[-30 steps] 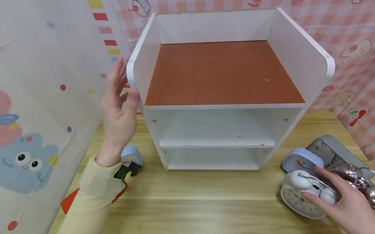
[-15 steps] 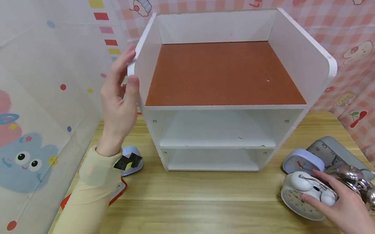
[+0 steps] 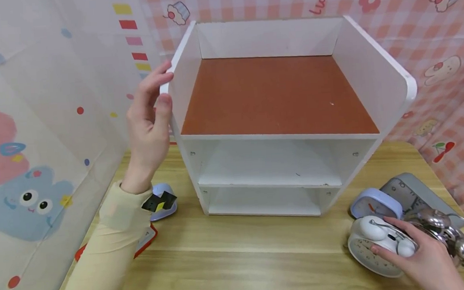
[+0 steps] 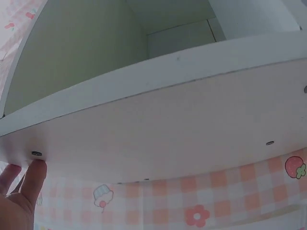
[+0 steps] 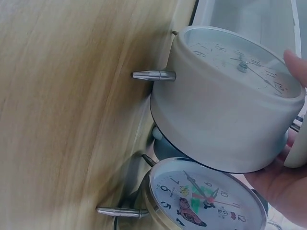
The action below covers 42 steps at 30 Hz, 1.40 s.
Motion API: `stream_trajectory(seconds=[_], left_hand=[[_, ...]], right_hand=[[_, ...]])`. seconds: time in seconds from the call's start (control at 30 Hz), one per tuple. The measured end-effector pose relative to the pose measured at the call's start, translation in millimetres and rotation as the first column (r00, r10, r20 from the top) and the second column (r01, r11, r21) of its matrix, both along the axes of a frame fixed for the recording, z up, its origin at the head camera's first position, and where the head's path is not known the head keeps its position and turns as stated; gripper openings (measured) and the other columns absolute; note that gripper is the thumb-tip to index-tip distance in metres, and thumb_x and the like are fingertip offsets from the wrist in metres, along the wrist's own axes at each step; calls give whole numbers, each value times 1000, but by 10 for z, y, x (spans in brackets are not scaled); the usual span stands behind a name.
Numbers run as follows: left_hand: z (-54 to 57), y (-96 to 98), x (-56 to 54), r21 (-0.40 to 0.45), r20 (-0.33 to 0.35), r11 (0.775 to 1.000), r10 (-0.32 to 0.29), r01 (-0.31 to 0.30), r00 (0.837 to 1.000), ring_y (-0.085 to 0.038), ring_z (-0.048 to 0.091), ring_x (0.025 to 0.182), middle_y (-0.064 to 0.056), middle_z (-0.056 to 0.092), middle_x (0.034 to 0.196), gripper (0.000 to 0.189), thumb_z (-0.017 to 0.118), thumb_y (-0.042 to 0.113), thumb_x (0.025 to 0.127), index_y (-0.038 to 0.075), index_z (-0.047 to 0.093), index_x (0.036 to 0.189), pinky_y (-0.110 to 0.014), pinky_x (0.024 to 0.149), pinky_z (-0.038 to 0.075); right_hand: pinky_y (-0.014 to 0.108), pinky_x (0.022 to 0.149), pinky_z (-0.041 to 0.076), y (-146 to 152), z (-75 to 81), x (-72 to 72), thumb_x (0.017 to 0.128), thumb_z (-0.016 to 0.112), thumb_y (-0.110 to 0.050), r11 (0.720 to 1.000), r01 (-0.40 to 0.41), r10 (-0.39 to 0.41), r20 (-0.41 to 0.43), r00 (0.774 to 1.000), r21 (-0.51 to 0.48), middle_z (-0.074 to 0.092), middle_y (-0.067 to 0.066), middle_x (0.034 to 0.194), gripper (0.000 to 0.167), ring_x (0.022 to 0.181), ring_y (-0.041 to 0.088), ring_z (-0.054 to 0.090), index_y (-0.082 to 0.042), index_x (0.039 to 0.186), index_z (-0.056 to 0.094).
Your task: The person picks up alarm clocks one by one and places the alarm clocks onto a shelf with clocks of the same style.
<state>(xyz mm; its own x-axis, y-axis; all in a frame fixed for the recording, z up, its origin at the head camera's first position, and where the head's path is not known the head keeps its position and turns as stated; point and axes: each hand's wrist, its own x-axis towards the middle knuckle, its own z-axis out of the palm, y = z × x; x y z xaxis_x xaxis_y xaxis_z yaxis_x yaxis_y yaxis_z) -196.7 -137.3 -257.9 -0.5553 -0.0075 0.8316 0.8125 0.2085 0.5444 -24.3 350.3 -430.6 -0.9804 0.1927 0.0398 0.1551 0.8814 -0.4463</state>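
My left hand (image 3: 148, 123) is at the front corner of the left side panel of a white desktop shelf (image 3: 272, 182), its fingertips curled over the edge. In the left wrist view, the thumb (image 4: 34, 184) lies against the panel's outer face. At lower right, my right hand (image 3: 430, 252) grips a white twin-bell alarm clock (image 3: 375, 249), thumb at the front rim and fingers behind the bells. The right wrist view shows its pale round case and metal legs (image 5: 156, 75) close by the wooden table. Part of this hand is hidden behind the clock.
Beside the white clock are a silver twin-bell alarm clock (image 3: 457, 237), a small lavender clock (image 3: 375, 202) and a grey clock (image 3: 412, 191). Left on the table (image 3: 239, 264), a lavender object (image 3: 165, 211) and a red-edged thing (image 3: 147, 241) are partly behind the sleeve.
My left hand has moved up and right onto the shelf's side panel, its fingers bending over the edge. The right hand stays on the white alarm clock with only a slight shift.
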Motion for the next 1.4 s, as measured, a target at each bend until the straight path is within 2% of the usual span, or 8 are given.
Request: stream_trajectory(seconds=[0.13, 0.57, 0.67, 0.93, 1.07, 1.17, 1.27, 1.4], left_hand=[[-12, -20, 3, -4, 4, 1000, -3, 3, 1000, -22, 62, 137, -15, 59, 155, 60, 56, 50, 106, -3, 59, 135, -22, 103, 58], [-9, 2, -15, 5, 19, 999, -50, 50, 999, -22, 60, 137, -13, 57, 156, 60, 57, 48, 106, -3, 57, 136, -23, 100, 60], [-11, 3, -13, 6, 19, 999, -49, 49, 999, -22, 59, 136, -13, 56, 156, 58, 57, 47, 106, -3, 57, 136, -23, 100, 60], [-9, -15, -3, 4, 36, 999, -42, 42, 998, -21, 59, 136, -13, 56, 157, 53, 56, 41, 108, -2, 56, 137, -21, 100, 59], [-13, -13, -3, -5, 40, 999, -40, 40, 998, -21, 58, 138, -13, 55, 158, 49, 54, 38, 109, -2, 56, 138, -22, 101, 59], [-12, -5, -6, 0, 37, 999, -44, 44, 998, -22, 57, 139, -13, 55, 158, 49, 55, 37, 109, -3, 56, 138, -20, 100, 58], [-12, 4, -9, 16, 35, 998, -54, 53, 998, -22, 57, 139, -13, 55, 157, 50, 55, 38, 109, -3, 56, 137, -16, 88, 57], [-14, 4, -11, 27, 30, 998, -66, 65, 997, -22, 58, 137, -14, 55, 157, 52, 56, 40, 108, -4, 56, 137, -16, 89, 58]], right_hand=[[26, 62, 45, -9, -2, -3, 77, 93, -46, 1000, -10, 9, -18, 1000, -4, 71, 35, 120, 80, 92, 45, 72, -6, 140, 63], [29, 61, 45, -42, 25, -17, 79, 91, -49, 1000, 20, -20, 31, 999, 23, 73, 33, 119, 78, 87, 39, 72, -3, 136, 65], [26, 61, 44, -41, 16, -1, 77, 92, -48, 1000, 8, -8, -3, 1000, 24, 73, 32, 118, 76, 87, 38, 72, -4, 135, 67], [20, 57, 38, -114, 45, 54, 72, 96, -43, 999, -19, 24, -108, 994, 41, 77, 28, 111, 73, 76, 18, 66, -8, 131, 70], [19, 57, 39, -166, 111, 68, 69, 98, -40, 998, -41, 47, -157, 986, 37, 77, 26, 111, 73, 76, -2, 60, -9, 130, 71], [16, 57, 38, -214, 164, 92, 68, 100, -36, 998, -61, 63, -202, 977, 14, 78, 23, 112, 72, 77, -20, 46, -12, 130, 72], [11, 57, 36, -270, 219, 117, 66, 101, -33, 996, -84, 80, -249, 965, -7, 78, 21, 113, 73, 80, -24, 44, -16, 130, 72], [8, 59, 36, -338, 305, 128, 62, 102, -29, 993, -118, 107, -320, 941, -14, 79, 12, 110, 74, 81, -23, 48, -21, 130, 73]])
